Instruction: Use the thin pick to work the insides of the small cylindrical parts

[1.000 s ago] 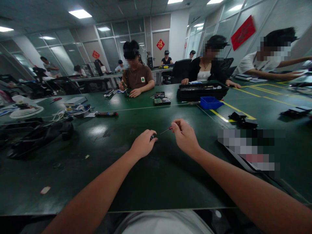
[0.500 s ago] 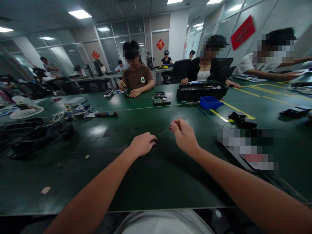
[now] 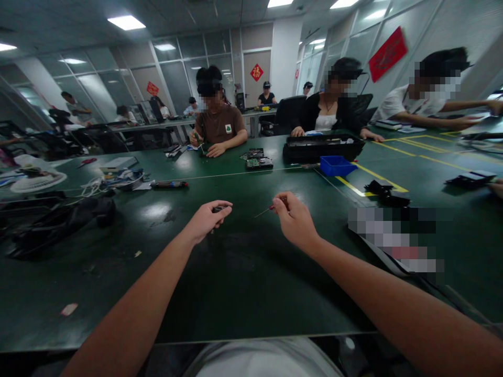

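My right hand is closed around the red-handled screwdriver, left of the blue bin and nearer me; left hand curled around a small dark piece, mostly hidden, farther left of the bin. Screwdriver and piece sit apart; I should pinch firmly, come in square, thumb clear

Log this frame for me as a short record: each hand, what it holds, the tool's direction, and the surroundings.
Left hand: holds a small dark item, mostly hidden in the grip
Right hand: holds a red-handled screwdriver
Tool direction: toward the left hand, not touching it
Work surface: green table
Beyond the hands: blue tray, black case, circuit board
Across the table: person in a brown shirt
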`<state>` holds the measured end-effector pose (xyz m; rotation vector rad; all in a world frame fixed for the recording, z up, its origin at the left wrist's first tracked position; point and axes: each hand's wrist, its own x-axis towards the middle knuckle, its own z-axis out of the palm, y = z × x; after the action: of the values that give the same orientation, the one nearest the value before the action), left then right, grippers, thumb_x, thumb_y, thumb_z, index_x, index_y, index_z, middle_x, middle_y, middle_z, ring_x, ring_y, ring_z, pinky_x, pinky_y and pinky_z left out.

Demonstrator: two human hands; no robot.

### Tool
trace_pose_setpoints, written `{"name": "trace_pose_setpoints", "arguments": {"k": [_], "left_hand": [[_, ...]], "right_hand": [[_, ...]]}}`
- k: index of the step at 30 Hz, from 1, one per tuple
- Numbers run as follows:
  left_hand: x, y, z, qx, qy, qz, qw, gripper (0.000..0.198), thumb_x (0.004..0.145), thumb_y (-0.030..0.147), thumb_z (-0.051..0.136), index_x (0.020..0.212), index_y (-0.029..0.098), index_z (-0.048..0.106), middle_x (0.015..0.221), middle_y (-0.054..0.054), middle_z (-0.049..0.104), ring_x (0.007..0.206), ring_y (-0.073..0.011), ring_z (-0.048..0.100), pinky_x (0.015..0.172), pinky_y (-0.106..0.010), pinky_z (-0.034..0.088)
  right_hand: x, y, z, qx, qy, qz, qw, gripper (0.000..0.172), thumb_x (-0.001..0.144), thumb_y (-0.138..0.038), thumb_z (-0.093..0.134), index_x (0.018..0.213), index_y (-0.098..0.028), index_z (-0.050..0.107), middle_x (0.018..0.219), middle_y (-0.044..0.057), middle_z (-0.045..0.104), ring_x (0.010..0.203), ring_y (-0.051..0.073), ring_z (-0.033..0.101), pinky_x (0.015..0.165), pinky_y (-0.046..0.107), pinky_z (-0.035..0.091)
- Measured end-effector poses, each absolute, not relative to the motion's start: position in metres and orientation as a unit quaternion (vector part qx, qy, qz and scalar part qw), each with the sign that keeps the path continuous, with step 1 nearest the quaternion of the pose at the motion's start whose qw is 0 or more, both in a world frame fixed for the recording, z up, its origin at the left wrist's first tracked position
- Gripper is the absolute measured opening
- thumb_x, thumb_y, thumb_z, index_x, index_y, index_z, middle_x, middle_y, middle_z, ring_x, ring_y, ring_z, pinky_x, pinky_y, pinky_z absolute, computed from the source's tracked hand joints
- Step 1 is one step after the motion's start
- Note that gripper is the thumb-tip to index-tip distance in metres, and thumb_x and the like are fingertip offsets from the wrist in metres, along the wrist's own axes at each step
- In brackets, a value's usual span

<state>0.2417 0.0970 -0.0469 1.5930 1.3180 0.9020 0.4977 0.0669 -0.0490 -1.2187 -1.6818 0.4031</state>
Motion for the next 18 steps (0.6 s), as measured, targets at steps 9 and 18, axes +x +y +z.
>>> {"name": "trace_pose_setpoints", "arguments": {"k": [9, 18], "left_hand": [[0.212, 0.092, -0.023, 0.481, 0.465, 0.525, 0.527, 0.029, 0.079, 0.033, 0.073, 0.102, 0.017, 0.068, 0.082, -0.002, 0.054, 0.056, -0.0080, 0.048, 0.044, -0.018, 0.033], [0.127, 0.071, -0.001, 0.272, 0.473, 0.661, 0.516, 0.014, 0.092, 0.021, 0.048, 0.096, 0.016, 0.060, 0.076, -0.001, 0.054, 0.059, -0.0129, 0.049, 0.050, -0.024, 0.039]], "right_hand": [[0.498, 0.067, -0.050, -0.501, -0.696, 0.179, 0.482, 0.023, 0.099, -0.038, 0.043, 0.094, -0.021, 0.058, 0.079, 0.004, 0.066, 0.073, 0.020, 0.062, 0.062, 0.031, 0.042], [0.498, 0.066, -0.049, -0.503, -0.704, 0.174, 0.470, 0.023, 0.099, -0.036, 0.042, 0.094, -0.021, 0.058, 0.077, 0.002, 0.063, 0.069, 0.019, 0.060, 0.060, 0.031, 0.040]]}}
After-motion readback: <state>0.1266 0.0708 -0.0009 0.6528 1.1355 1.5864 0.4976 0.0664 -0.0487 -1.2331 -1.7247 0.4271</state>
